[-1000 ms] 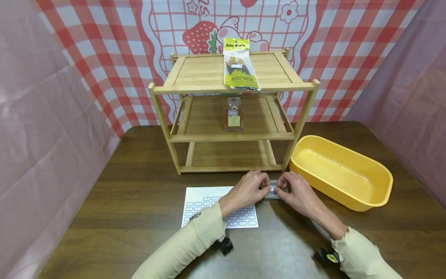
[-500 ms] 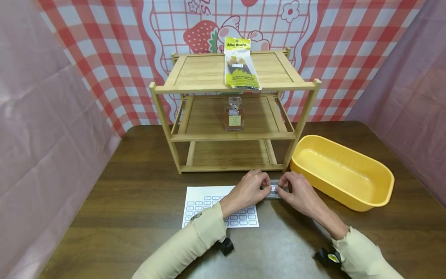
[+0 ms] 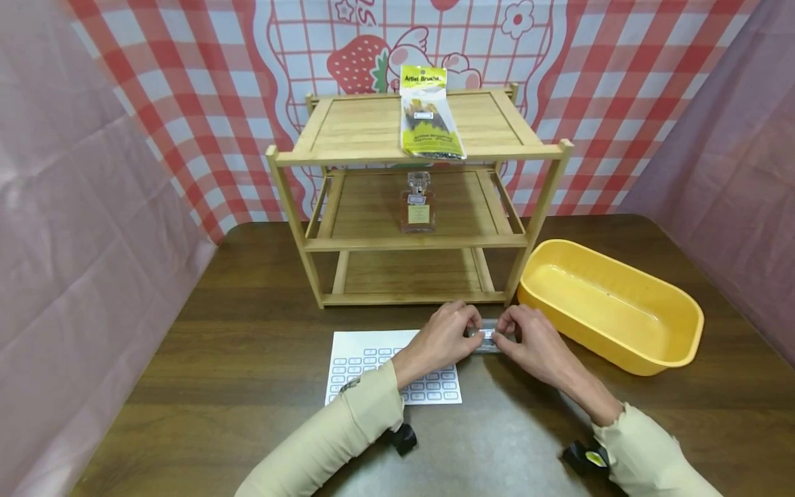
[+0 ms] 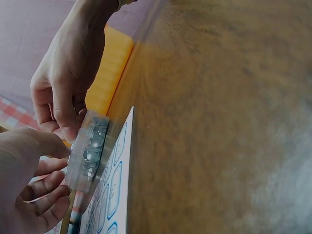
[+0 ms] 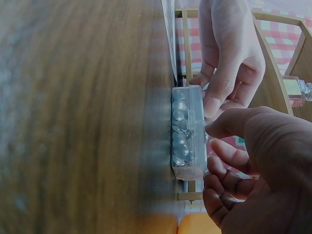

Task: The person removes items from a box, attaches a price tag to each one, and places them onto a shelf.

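A small clear plastic box (image 5: 187, 131) with shiny round metallic pieces inside lies on the table in front of the shelf. A small white label (image 3: 487, 335) is on its lid, between my two thumbs. My left hand (image 3: 441, 343) holds the box's left part, fingers bent, thumb tip at the label. From the other side my right hand (image 3: 534, 345) does the same with bent fingers and thumb on the lid. Partly under my left forearm lies a white sheet of blue-bordered labels (image 3: 363, 342). What the hidden fingertips touch behind the box is unclear.
Behind the hands stands a three-tier wooden shelf (image 3: 416, 243). On its top lies a packet of artist brushes (image 3: 428, 117); a perfume bottle (image 3: 418, 207) stands on the middle tier. A yellow plastic basin (image 3: 611, 304) sits to the right on the brown table (image 3: 217, 386).
Both hands stay at the box with almost no movement. The label between the thumbs shows a little more plainly now. The whole view has shifted very slightly.
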Demonstrator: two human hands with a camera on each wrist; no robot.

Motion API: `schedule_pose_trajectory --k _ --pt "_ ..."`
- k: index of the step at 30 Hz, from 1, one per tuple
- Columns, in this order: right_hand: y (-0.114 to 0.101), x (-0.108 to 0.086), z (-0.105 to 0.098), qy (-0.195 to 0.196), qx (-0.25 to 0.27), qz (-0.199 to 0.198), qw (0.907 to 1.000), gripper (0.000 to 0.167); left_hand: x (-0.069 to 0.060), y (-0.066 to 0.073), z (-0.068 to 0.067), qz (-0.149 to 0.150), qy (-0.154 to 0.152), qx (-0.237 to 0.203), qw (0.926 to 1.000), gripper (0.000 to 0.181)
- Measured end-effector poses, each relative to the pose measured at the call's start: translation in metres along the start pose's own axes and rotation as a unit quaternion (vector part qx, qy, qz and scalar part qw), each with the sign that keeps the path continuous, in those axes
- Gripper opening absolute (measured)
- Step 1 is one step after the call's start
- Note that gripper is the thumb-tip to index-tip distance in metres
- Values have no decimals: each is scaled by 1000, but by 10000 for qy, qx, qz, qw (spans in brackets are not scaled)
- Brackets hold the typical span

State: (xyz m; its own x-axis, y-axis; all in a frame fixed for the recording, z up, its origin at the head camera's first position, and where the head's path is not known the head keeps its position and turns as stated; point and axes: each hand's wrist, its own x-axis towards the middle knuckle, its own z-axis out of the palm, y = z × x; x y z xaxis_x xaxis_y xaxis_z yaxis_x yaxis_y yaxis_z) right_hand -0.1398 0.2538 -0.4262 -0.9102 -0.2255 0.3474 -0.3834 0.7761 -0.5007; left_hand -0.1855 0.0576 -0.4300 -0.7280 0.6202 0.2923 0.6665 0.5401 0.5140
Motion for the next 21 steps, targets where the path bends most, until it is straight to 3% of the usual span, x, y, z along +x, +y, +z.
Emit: schedule_pose_trajectory --k 14,21 --pt "2 -4 -1 96 33 106 9999 15 -2 0 -4 21 -130 -80 9999 14" --pt "5 -8 -5 67 210 77 9997 34 -6 -3 -9 -198 -304 -195 9992 25"
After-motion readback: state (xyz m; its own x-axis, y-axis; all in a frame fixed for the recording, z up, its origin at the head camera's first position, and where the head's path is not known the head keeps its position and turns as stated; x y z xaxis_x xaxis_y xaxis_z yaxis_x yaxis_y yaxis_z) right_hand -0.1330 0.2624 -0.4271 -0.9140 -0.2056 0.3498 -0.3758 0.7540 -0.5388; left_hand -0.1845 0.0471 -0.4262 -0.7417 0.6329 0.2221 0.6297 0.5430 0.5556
